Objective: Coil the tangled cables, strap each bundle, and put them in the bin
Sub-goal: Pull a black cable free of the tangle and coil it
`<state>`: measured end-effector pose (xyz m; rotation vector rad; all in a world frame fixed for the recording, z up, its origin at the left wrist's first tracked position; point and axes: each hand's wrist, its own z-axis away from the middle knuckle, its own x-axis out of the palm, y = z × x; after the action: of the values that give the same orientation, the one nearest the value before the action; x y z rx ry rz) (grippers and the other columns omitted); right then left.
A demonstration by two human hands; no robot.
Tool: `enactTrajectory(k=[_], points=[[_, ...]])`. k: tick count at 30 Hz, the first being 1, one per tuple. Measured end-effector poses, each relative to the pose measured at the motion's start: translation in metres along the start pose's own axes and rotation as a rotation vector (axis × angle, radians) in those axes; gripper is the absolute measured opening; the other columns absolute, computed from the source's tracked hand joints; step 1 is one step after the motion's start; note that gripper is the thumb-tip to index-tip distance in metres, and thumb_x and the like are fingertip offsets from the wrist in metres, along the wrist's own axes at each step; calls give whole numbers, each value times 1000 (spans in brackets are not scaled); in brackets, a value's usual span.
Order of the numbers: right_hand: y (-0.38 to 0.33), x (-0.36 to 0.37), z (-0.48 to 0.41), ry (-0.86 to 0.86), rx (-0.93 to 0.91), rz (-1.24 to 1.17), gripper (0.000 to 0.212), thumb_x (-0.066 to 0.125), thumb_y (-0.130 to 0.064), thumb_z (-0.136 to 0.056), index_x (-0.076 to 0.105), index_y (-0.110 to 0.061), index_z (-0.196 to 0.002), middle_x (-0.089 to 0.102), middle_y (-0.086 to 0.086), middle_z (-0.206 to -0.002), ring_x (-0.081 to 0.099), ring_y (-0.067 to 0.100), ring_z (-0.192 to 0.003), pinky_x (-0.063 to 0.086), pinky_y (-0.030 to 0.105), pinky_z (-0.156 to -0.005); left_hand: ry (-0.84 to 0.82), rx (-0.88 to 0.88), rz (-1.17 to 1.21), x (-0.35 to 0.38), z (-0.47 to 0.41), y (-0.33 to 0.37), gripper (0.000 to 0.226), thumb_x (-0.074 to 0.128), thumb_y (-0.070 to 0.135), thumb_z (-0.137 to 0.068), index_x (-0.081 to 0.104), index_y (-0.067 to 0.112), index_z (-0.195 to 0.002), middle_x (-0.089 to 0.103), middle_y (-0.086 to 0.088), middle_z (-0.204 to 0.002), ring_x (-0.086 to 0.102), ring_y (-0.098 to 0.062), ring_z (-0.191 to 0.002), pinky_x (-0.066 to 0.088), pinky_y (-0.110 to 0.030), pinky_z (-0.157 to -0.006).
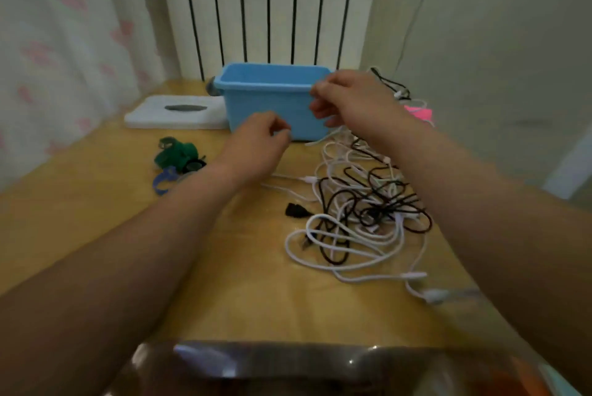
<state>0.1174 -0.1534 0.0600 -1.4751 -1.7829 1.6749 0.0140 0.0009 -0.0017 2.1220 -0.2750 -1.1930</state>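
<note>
Cables: a tangled heap of white and black cables [362, 213] lies on the wooden bench [224, 283], toward the right side, in front of and just right of the blue bin [269, 107]; none is coiled or strapped yet.
Heap's long axis: runs from the bin's right front corner toward the near edge of the bench, with a white plug end [432, 294] trailing nearest the camera.
Bin: open top, nothing visible inside, standing at the far middle of the bench before the radiator [269, 1].
Straps: green and blue straps [176, 162] lie in a small pile on the left, well apart from the heap.
Left hand: left hand [259, 142] hovers before the bin's front wall, its grip curled with thumb and fingertips pressed together; whether a thin strand sits between them is too blurred to tell.
Right hand: right hand [346, 101] is raised at the bin's right corner, above the far end of the heap, fingers bent in a pinch; what it pinches I cannot tell.
Key relation: the heap lies below and nearward of both hands, under the right forearm, so the right hand is nearer to it; the left is nearer the straps.
Step, as I judge: the start, picking one cable end out of the tangle.
Risk: a pulled strand may drag the whole knot along.
Other: a white tissue box [176, 112] left of the bin, something pink [418, 114] behind the right wrist.
</note>
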Motion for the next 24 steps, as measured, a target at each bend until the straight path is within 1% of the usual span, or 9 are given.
enactTrajectory(k=[4, 7, 12, 15, 16, 18, 20, 22, 24], points=[[20, -31, 46, -6, -19, 245, 15, 64, -27, -103, 75, -19, -97, 78, -3, -87, 73, 8, -75, 53, 26, -68, -111, 44, -54, -14, 23, 22, 19, 60, 32, -107, 71, 19, -117, 68, 3, -112, 62, -17, -103, 44, -33, -80], [37, -49, 84, 43, -55, 361, 13, 64, -27, -102, 74, -22, -95, 73, -9, -87, 67, 7, -80, 49, 28, -69, -162, 69, -68, -24, 50, 34, 15, 60, 34, -108, 71, 25, -112, 68, 8, -105, 62, -10, -97, 45, -26, -73], [46, -85, 126, -109, -18, 545, 16, 64, -11, -94, 75, -23, -91, 68, -13, -90, 62, 8, -84, 42, 23, -67, -289, 150, -32, -29, 91, 76, 15, 63, 42, -106, 72, 29, -110, 70, 13, -105, 66, -8, -99, 57, -30, -85], [38, -103, 147, -170, 14, 574, 9, 68, -13, -91, 74, -19, -89, 70, -8, -85, 65, 16, -85, 46, 28, -69, -381, 285, -139, -21, 114, 98, 26, 68, 53, -100, 70, 32, -116, 66, 16, -110, 62, -6, -103, 50, -23, -82], [35, -108, 157, -246, 39, 580, 7, 69, -16, -91, 74, -20, -91, 71, -5, -86, 66, 17, -84, 48, 30, -71, -401, 354, -199, -13, 120, 99, 32, 70, 57, -97, 68, 34, -120, 63, 15, -115, 60, -8, -107, 48, -25, -85], [35, -115, 174, -445, 86, 605, 4, 73, -24, -92, 75, -23, -94, 73, -5, -90, 67, 15, -86, 51, 34, -76, -470, 450, -295, 2, 130, 98, 44, 70, 64, -93, 64, 39, -128, 58, 12, -125, 55, -12, -117, 49, -35, -96], [37, -117, 189, -573, 107, 632, 17, 79, -40, -89, 75, -26, -98, 74, -8, -95, 68, 14, -92, 53, 36, -82, -515, 498, -395, 18, 134, 96, 55, 67, 72, -88, 60, 44, -134, 56, 9, -132, 54, -17, -123, 49, -44, -104], [41, -118, 198, -609, 109, 621, 31, 81, -56, -85, 74, -29, -100, 74, -10, -97, 68, 13, -95, 53, 38, -86, -531, 498, -469, 27, 136, 97, 58, 66, 74, -87, 56, 46, -138, 55, 8, -136, 53, -19, -127, 46, -48, -107], [44, -118, 203, -576, 94, 606, 35, 76, -62, -87, 73, -30, -100, 72, -10, -94, 66, 11, -91, 52, 35, -83, -531, 490, -453, 29, 137, 96, 55, 67, 70, -89, 57, 46, -137, 56, 8, -136, 53, -19, -126, 46, -47, -107]])
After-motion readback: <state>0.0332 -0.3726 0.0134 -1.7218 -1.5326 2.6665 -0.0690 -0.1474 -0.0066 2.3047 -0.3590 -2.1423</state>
